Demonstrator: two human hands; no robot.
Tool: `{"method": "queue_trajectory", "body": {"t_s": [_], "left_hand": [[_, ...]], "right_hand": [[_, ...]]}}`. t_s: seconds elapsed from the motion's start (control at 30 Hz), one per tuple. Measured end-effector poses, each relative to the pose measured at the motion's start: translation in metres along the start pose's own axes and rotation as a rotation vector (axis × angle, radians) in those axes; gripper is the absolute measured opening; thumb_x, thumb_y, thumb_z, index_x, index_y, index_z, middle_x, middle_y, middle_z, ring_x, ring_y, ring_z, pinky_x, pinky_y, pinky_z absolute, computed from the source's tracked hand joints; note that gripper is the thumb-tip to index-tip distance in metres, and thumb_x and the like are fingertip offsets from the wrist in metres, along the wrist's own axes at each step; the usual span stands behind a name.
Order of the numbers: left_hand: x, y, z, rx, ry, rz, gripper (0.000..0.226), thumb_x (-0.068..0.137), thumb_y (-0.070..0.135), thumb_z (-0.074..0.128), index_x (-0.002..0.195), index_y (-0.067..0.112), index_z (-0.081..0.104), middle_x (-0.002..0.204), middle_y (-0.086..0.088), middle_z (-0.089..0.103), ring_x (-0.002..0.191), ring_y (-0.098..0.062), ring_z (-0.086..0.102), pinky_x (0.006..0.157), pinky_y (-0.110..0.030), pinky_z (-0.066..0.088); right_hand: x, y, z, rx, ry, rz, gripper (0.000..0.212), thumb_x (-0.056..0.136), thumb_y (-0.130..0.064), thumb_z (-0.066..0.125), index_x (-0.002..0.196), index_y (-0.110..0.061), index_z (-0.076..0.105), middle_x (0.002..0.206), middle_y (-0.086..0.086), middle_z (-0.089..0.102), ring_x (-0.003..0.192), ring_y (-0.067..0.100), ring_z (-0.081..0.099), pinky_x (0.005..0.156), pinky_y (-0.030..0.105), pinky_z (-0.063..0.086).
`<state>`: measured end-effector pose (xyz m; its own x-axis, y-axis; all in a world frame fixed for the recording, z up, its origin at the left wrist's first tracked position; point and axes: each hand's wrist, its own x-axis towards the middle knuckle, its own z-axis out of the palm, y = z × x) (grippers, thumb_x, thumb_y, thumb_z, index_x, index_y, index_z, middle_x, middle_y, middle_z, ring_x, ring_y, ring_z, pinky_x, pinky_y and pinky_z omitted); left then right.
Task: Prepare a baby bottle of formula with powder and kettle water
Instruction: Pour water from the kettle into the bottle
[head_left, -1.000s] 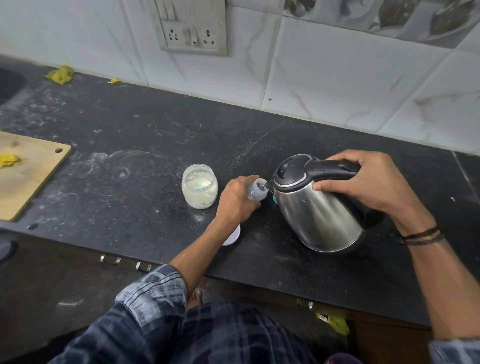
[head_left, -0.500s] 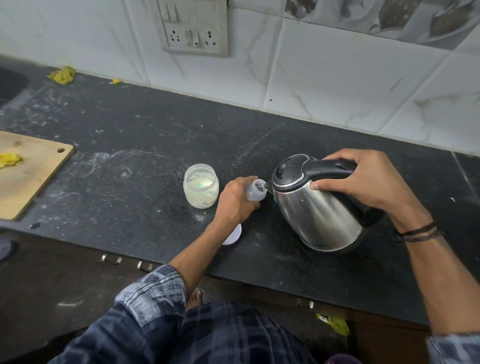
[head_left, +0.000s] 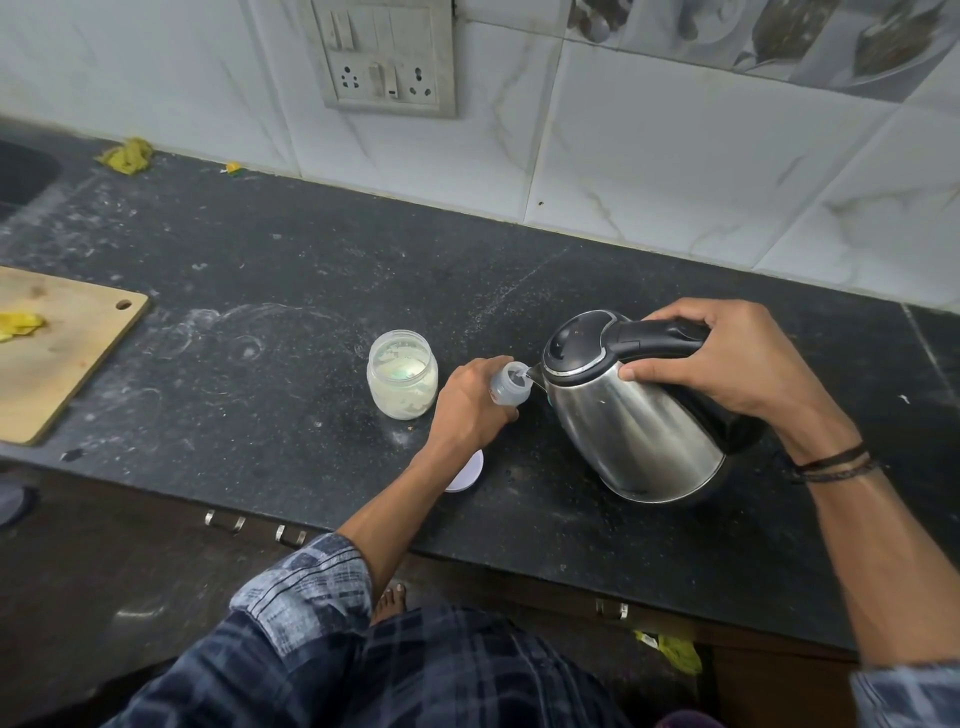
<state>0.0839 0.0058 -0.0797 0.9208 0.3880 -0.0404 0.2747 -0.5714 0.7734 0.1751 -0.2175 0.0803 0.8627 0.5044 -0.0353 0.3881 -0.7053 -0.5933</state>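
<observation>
A steel kettle (head_left: 634, 431) with a black lid and handle is tilted to the left, its spout at the mouth of a small clear baby bottle (head_left: 511, 387). My right hand (head_left: 727, 364) grips the kettle's handle. My left hand (head_left: 470, 408) holds the bottle upright on the black counter (head_left: 291, 291); most of the bottle is hidden behind the fingers. An open glass jar of pale powder (head_left: 401, 381) stands just left of my left hand.
A white round lid (head_left: 467, 475) lies partly under my left wrist near the counter's front edge. A wooden cutting board (head_left: 57, 353) with a yellow scrap sits at far left. Tiled wall with a socket panel (head_left: 387, 57) runs behind. Yellow cloth (head_left: 126, 155) lies at the back left.
The kettle has tipped slightly further toward the bottle. Both hands keep their grips and places.
</observation>
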Motion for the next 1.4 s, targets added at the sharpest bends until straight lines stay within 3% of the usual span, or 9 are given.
{"method": "queue_trajectory", "body": {"t_s": [0.6, 1.13, 1.4], "left_hand": [[0.0019, -0.0033, 0.0029, -0.014, 0.008, -0.014, 0.060, 0.067, 0.013, 0.083, 0.123, 0.025, 0.066, 0.117, 0.000, 0.068, 0.107, -0.022, 0.061, 0.091, -0.037, 0.049], [0.0053, -0.0049, 0.0041, -0.011, -0.001, -0.037, 0.062, 0.069, 0.014, 0.084, 0.126, 0.025, 0.064, 0.121, 0.000, 0.067, 0.110, -0.021, 0.060, 0.094, -0.038, 0.049], [0.0038, -0.0026, 0.0014, 0.018, -0.005, 0.001, 0.049, 0.071, 0.014, 0.081, 0.116, 0.025, 0.068, 0.107, -0.001, 0.066, 0.097, -0.021, 0.059, 0.078, -0.030, 0.041]], "right_hand": [[0.0051, 0.0029, -0.0004, -0.009, -0.017, -0.002, 0.042, 0.058, -0.051, 0.095, 0.094, -0.039, 0.076, 0.083, -0.020, 0.073, 0.084, 0.004, 0.067, 0.076, 0.029, 0.051], [0.0084, 0.0038, -0.0010, -0.014, -0.029, -0.002, 0.045, 0.057, -0.054, 0.094, 0.095, -0.040, 0.076, 0.086, -0.016, 0.074, 0.084, 0.011, 0.068, 0.077, 0.036, 0.053], [0.0087, 0.0028, -0.0003, -0.013, -0.029, -0.007, 0.041, 0.058, -0.052, 0.095, 0.093, -0.041, 0.076, 0.085, -0.019, 0.073, 0.083, 0.005, 0.066, 0.072, 0.030, 0.050]]}}
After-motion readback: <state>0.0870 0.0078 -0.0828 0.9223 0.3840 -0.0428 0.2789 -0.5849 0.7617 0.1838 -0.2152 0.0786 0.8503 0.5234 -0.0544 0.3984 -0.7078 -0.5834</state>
